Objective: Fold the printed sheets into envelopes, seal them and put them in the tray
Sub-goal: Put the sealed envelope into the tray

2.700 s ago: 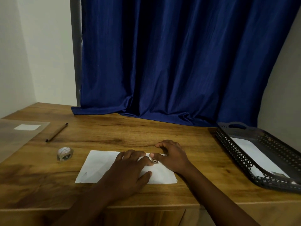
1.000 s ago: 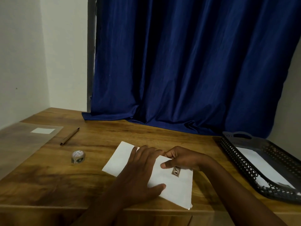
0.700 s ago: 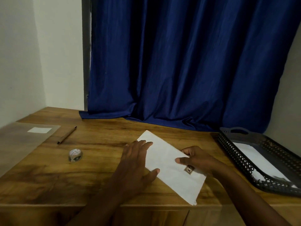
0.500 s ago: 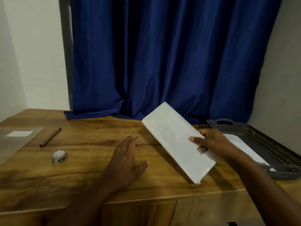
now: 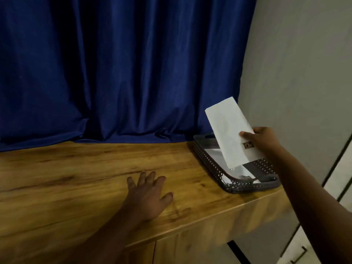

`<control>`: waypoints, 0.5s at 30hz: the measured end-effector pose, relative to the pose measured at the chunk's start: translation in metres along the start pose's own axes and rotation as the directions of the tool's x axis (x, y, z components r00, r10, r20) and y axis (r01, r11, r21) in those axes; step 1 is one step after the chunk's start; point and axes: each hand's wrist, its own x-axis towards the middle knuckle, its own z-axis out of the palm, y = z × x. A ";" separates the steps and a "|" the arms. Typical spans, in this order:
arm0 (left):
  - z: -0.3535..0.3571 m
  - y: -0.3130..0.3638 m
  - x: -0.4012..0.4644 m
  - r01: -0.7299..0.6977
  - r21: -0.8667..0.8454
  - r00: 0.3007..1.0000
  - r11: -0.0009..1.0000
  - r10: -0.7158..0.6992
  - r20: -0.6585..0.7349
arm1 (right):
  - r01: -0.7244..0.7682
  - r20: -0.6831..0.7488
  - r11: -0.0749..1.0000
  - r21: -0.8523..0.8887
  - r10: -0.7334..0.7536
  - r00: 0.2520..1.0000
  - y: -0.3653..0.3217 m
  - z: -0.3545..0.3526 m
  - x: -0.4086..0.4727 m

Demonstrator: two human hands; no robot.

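Dim indoor scene with soft, even light and no visible lamp. The brightest thing is the white envelope (image 5: pixel 227 130), which looks pale grey rather than glowing. The grey wall (image 5: pixel 297 73) on the right is moderately lit, while the blue curtain (image 5: pixel 123 69) sinks into near-black folds, darkest at the top left. The wooden tabletop (image 5: pixel 76 178) carries a faint sheen but no hard glare. Shadows are soft: a weak one lies under the left hand (image 5: pixel 148 195), and both forearms turn almost black toward the bottom edge. The whole picture is slightly soft, with mild motion smear. Wide-angle distortion tilts the table edge and bends the wall line at right
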 end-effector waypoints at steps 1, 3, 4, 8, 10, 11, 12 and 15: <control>0.003 -0.002 0.000 0.000 0.004 1.000 1.000 0.000 -0.016 | -0.038 0.029 0.998 -0.047 0.039 0.999 0.007 0.004 0.005; 0.006 -0.006 -0.001 -0.006 0.003 0.999 1.000 0.006 -0.041 | -0.128 0.106 0.976 -0.173 0.148 0.983 0.021 0.016 0.012; 0.007 -0.007 -0.002 -0.008 0.001 0.999 1.000 0.008 -0.048 | -0.162 0.138 0.955 -0.247 0.200 0.970 0.026 0.023 0.014; 0.007 -0.006 -0.004 -0.006 -0.018 0.998 1.000 0.005 -0.055 | -0.130 0.188 0.864 -0.486 0.249 0.950 0.047 0.046 0.016; 0.007 -0.006 -0.004 -0.007 -0.026 0.998 1.000 0.005 -0.064 | -0.087 0.181 0.819 -0.568 0.227 0.957 0.054 0.050 0.013; 0.007 -0.006 -0.004 -0.008 -0.028 0.998 1.000 0.006 -0.066 | -0.072 0.172 0.797 -0.600 0.216 0.961 0.056 0.049 0.011; 0.007 -0.007 -0.004 -0.009 -0.028 0.998 1.000 0.007 -0.066 | -0.059 0.160 0.771 -0.633 0.206 0.965 0.056 0.048 0.008; 0.008 -0.007 -0.004 -0.011 -0.022 0.997 1.000 0.009 -0.070 | 0.004 0.143 0.679 -0.735 0.148 0.979 0.056 0.045 0.001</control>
